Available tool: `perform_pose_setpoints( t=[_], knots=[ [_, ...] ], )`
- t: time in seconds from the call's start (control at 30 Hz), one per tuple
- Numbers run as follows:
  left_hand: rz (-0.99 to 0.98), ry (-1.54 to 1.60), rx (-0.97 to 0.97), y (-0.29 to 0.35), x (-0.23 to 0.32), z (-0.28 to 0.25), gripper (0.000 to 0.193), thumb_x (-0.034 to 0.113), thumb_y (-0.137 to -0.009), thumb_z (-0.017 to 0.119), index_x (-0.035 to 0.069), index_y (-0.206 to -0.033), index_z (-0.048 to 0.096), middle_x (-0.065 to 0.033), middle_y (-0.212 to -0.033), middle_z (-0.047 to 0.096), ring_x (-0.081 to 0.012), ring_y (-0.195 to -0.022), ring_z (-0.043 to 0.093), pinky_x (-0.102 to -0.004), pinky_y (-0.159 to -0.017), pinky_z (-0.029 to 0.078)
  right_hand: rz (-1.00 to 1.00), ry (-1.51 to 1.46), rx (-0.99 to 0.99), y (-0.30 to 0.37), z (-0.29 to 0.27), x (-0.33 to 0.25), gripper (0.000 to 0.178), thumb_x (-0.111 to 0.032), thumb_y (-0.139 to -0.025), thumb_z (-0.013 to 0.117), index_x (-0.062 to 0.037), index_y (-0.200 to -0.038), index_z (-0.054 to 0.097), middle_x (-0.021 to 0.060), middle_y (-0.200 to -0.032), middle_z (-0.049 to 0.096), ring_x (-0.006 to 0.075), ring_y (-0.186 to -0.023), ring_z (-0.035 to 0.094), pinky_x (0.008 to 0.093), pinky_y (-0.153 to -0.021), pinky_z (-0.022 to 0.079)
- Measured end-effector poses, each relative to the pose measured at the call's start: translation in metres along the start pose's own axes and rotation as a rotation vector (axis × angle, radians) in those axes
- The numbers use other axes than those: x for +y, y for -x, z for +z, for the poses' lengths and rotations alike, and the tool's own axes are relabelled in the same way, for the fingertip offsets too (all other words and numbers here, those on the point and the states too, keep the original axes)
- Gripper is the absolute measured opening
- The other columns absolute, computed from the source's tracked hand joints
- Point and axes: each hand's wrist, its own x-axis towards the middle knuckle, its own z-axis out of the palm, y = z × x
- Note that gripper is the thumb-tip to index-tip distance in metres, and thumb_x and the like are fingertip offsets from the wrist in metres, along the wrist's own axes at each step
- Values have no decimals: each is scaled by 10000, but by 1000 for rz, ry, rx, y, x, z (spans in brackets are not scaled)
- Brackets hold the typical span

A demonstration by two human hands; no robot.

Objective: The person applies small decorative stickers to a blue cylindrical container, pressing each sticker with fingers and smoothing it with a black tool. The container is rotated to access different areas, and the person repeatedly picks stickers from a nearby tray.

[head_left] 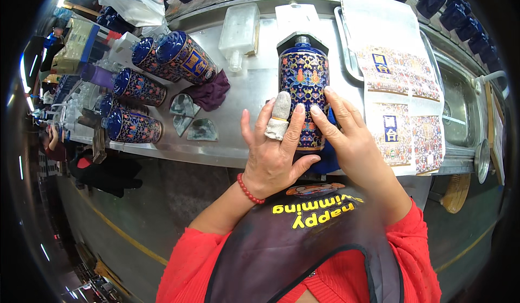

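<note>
A dark blue bottle [303,67] with a colourful floral pattern lies in front of me, its neck pointing away, against a dark angular holder [320,44]. My left hand [271,159] has its fingers stretched out and apart along the bottle's near left side. One of its fingers wears a pale cloth finger cover [279,110] held by a band. My right hand [355,137] lies at the bottle's near right side, fingers extended, fingertips touching its surface. Part of a blue cloth [326,162] shows below the bottle. To the right are printed decal sheets [398,100] in matching patterns.
Several patterned bottles [132,128] lie at the left, beside a purple cloth [208,92] and dark, flat scraper-like pieces [202,130]. A clear square bottle [238,26] lies behind. A metal tray [349,59] is partly under the sheets. A sink [460,113] stands far right; plain blue bottles [431,0] line the back.
</note>
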Motion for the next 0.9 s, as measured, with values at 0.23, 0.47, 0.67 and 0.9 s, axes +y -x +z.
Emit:
perform_pose_setpoints(
  t=[0.23,0.47,0.67,0.9],
  knots=[
    [-29,82,24,-3,-4,-3,915,694,-915,576,58,-1558,435,-223,-1531,456,-413,-1419,351,-678,-1158,86,-5,-28,61,-1,3,6,603,0,-822,633,-56,-1421,591,287,-1468,494,451,-1275,544,508,-1051,476],
    [-9,72,28,-9,-6,-2,921,748,-949,454,54,-1553,445,-237,-1524,460,-416,-1420,351,-678,-1155,86,-4,52,57,-4,3,4,592,-25,-827,636,-101,-1414,615,252,-1470,502,412,-1272,547,469,-985,492],
    [-6,82,11,-13,-10,-2,907,750,-955,438,67,-1551,457,-243,-1518,464,-420,-1417,350,-687,-1147,97,-33,53,122,-10,2,4,576,-39,-838,632,-135,-1406,630,246,-1469,501,406,-1268,546,466,-983,489],
    [-27,169,32,-9,-11,-1,902,745,-969,412,64,-1559,451,-240,-1531,456,-418,-1419,351,-658,-1168,69,-1,39,97,-5,2,6,571,-43,-857,625,-171,-1413,632,238,-1470,500,386,-1282,546,466,-996,480]
  ],
)
